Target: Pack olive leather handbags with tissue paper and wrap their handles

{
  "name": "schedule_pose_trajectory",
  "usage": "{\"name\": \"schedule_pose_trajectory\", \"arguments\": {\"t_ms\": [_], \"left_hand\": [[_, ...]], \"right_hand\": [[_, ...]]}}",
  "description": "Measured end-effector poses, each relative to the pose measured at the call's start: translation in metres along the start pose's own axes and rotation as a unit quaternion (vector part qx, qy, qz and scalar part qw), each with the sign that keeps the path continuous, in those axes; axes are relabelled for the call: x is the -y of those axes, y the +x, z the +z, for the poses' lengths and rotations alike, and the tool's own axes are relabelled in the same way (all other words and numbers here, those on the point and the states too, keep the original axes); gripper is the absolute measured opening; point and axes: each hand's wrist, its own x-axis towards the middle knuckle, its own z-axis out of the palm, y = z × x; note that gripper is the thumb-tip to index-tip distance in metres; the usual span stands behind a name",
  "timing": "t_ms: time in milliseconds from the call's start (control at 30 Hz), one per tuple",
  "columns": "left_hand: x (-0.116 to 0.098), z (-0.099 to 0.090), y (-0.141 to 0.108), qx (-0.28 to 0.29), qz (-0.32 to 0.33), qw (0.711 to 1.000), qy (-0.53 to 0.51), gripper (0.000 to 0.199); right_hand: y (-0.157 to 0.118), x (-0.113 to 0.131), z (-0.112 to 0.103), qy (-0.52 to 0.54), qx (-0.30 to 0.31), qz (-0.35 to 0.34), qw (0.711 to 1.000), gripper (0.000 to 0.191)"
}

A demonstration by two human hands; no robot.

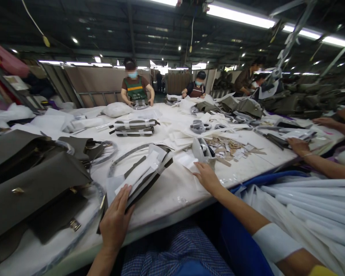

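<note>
In the head view, my left hand (116,218) grips the near end of a flat dark grey-green handbag (138,184). Its fingers lie along the top and the thumb is at the side. White paper (153,159) and clear tape cover part of this bag, and a wrapped strap (123,153) loops out behind it. My right hand (207,178) is held over the table with its fingers apart, at the edge of some white paper sheets (186,159). Just beyond it stands a white tape dispenser (199,149). Whether the fingertips touch the paper I cannot tell.
Unwrapped dark bags (31,191) with metal clasps pile up at left. Two wrapped bags (135,127) are stacked farther back. Cardboard scraps (232,147) lie right of the dispenser. White plastic sheets (316,207) fill the lower right. Co-workers stand across the table; another person's hand (299,146) is at right.
</note>
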Motion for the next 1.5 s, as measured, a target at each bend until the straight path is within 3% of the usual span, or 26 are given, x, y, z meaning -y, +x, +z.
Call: {"name": "schedule_pose_trajectory", "arguments": {"t_ms": [100, 333, 500, 633, 767, 867, 933, 1033, 1100, 1167, 1233, 1300, 1400, 1500], "left_hand": [[-0.002, 0.001, 0.0, 0.002, 0.004, 1.0, -0.004, 0.069], [-0.003, 0.002, 0.0, -0.006, 0.017, 1.0, 0.006, 0.069], [-0.001, 0.005, -0.002, -0.002, 0.012, 1.0, 0.006, 0.07], [-0.001, 0.005, -0.002, -0.003, 0.001, 1.0, -0.001, 0.069], [-0.002, 0.003, -0.001, -0.003, -0.021, 1.0, -0.009, 0.068], [-0.003, 0.003, 0.0, -0.009, -0.032, 0.999, -0.015, 0.069], [-0.003, 0.003, -0.001, -0.012, -0.037, 0.999, -0.016, 0.069], [-0.003, 0.004, -0.001, -0.017, -0.038, 0.999, -0.017, 0.07], [-0.003, 0.004, -0.001, -0.019, -0.037, 0.999, -0.019, 0.071], [-0.002, 0.004, -0.001, -0.019, -0.035, 0.999, -0.024, 0.071], [-0.002, 0.004, -0.001, -0.019, -0.034, 0.999, -0.028, 0.07], [-0.001, 0.004, -0.001, -0.022, -0.042, 0.998, -0.027, 0.07], [-0.002, 0.001, 0.001, -0.038, -0.063, 0.997, -0.028, 0.071], [-0.003, -0.005, 0.009, -0.071, -0.093, 0.993, -0.03, 0.07]], "right_hand": [[0.008, -0.01, 0.006, -0.061, 0.037, 0.03, 0.997, 0.039], [0.027, -0.011, 0.003, -0.102, 0.085, 0.059, 0.989, 0.017], [0.036, -0.007, -0.012, -0.115, 0.113, 0.04, 0.986, 0.025], [0.036, 0.006, -0.024, -0.097, 0.084, 0.006, 0.992, 0.037], [0.028, 0.027, -0.03, 0.054, 0.062, 0.04, 0.996, 0.046], [0.013, 0.044, -0.027, 0.254, 0.176, 0.134, 0.941, 0.061], [0.001, 0.054, -0.023, 0.289, 0.261, 0.146, 0.909, 0.071], [-0.014, 0.066, -0.018, 0.129, 0.279, 0.079, 0.948, 0.082], [-0.019, 0.072, -0.017, -0.013, 0.223, 0.033, 0.974, 0.076], [-0.02, 0.077, -0.015, -0.09, 0.151, -0.022, 0.984, 0.062], [-0.019, 0.078, -0.009, -0.084, 0.1, -0.095, 0.987, 0.061], [-0.017, 0.078, 0.004, -0.04, 0.113, -0.145, 0.982, 0.068], [-0.015, 0.082, 0.03, 0.015, 0.183, -0.136, 0.973, 0.076], [-0.011, 0.103, 0.056, 0.057, 0.184, -0.12, 0.974, 0.079]]}}
